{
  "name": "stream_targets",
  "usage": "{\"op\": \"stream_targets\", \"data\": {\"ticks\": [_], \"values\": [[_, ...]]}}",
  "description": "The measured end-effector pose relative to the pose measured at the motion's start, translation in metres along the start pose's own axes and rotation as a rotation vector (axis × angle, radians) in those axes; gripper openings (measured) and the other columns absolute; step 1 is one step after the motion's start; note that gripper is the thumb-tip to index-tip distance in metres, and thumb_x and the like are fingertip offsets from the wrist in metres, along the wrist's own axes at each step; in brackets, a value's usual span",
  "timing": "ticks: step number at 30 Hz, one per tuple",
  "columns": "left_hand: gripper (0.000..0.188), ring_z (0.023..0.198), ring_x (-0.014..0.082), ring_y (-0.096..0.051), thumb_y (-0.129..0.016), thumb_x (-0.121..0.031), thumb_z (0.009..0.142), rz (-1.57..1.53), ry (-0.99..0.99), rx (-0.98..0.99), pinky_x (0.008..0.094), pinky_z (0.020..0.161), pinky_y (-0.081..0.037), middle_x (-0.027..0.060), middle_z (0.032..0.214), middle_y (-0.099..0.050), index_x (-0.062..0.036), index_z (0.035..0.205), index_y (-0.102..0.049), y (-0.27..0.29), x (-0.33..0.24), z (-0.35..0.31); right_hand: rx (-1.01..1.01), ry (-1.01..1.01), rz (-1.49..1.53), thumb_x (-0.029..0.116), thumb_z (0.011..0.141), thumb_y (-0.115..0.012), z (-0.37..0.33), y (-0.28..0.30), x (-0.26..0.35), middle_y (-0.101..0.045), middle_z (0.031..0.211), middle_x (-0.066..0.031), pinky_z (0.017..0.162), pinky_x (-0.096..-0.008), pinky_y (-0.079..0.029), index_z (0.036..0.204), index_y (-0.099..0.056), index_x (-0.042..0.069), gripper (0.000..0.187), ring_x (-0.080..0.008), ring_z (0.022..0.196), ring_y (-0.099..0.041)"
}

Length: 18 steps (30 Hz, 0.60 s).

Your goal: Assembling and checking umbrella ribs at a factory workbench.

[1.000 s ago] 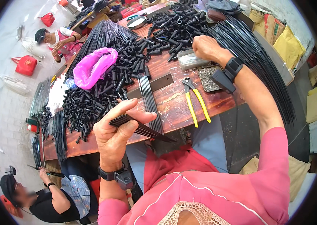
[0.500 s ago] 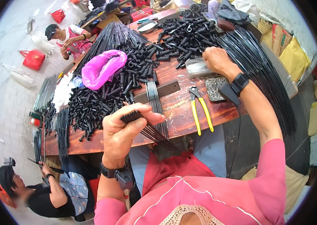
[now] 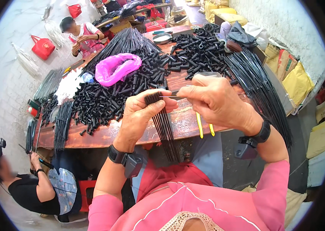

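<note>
Black rods [image 3: 165, 133], a small flat row, are pinched near their upper ends between the thumb and fingers of the left hand [image 3: 136, 113], slanting down past the near edge of the red-brown table [image 3: 106, 135]. What has changed is the right hand [image 3: 220, 101]: half a second ago it was out at the clear box [image 3: 208, 74], and now it is in beside the left, fingertips closed on a thin wire [image 3: 169, 96] that reaches across to the rod ends. Judging by this, the work has gone from fetching wire to handling it at the rods; whether the wire passes through them is too small to tell.

Just below the right hand, the yellow handles of pliers [image 3: 200, 126] show. Left of and beyond the left hand, black fittings [image 3: 101, 100] are heaped, a pink bag [image 3: 105, 73] on top. To the right of the right hand lies a thick sheaf of dark rods [image 3: 260, 92], with a yellow sack [image 3: 298, 80] farther out. Well off to the left hand's side sits a co-worker in black [image 3: 31, 194].
</note>
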<state>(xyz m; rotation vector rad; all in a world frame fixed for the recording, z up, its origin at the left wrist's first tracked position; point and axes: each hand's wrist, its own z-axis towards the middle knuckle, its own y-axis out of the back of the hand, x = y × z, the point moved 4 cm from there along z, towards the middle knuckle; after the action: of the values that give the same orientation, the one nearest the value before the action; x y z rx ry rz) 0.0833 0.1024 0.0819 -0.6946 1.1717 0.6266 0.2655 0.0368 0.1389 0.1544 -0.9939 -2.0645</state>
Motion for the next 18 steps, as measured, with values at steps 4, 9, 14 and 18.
{"op": "stream_targets", "data": {"ticks": [4,9,14,18], "values": [[0.022,0.095,0.0204,-0.068,-0.056,-0.004,0.094,0.003,-0.015,-0.009,0.0337,0.088,-0.054,0.0127,0.100,-0.070,0.0005,0.115,-0.062,0.001,0.000,-0.003,0.156,-0.038,-0.185,0.003,0.074,-0.060,0.005,-0.001,0.011,-0.060,0.088,-0.0132,0.062,-0.0412,-0.050,0.114,-0.065,0.015,0.042,-0.0316,0.072,-0.062],[0.021,0.094,0.0200,-0.068,-0.056,-0.003,0.094,-0.011,-0.030,-0.001,0.0335,0.087,-0.054,0.0133,0.100,-0.070,0.0002,0.113,-0.062,0.006,-0.001,-0.007,0.233,-0.047,-0.221,0.003,0.076,-0.058,0.007,-0.002,0.016,-0.060,0.085,-0.0151,0.062,-0.0424,-0.050,0.120,-0.063,0.017,0.047,-0.0331,0.070,-0.062],[0.020,0.094,0.0204,-0.068,-0.056,-0.003,0.094,-0.024,-0.055,0.007,0.0337,0.087,-0.054,0.0138,0.099,-0.070,0.0004,0.112,-0.062,0.009,0.000,-0.008,0.269,-0.061,-0.105,0.002,0.077,-0.055,0.009,-0.006,0.013,-0.060,0.078,-0.0176,0.065,-0.0441,-0.050,0.126,-0.058,0.016,0.051,-0.0352,0.073,-0.062],[0.021,0.093,0.0229,-0.068,-0.058,-0.006,0.093,-0.014,-0.051,0.002,0.0355,0.086,-0.055,0.0154,0.098,-0.070,0.0006,0.113,-0.062,0.009,0.002,-0.008,0.235,-0.027,-0.059,0.001,0.077,-0.054,0.006,-0.008,0.009,-0.060,0.077,-0.0175,0.067,-0.0444,-0.049,0.127,-0.057,0.015,0.052,-0.0351,0.073,-0.062]]}}
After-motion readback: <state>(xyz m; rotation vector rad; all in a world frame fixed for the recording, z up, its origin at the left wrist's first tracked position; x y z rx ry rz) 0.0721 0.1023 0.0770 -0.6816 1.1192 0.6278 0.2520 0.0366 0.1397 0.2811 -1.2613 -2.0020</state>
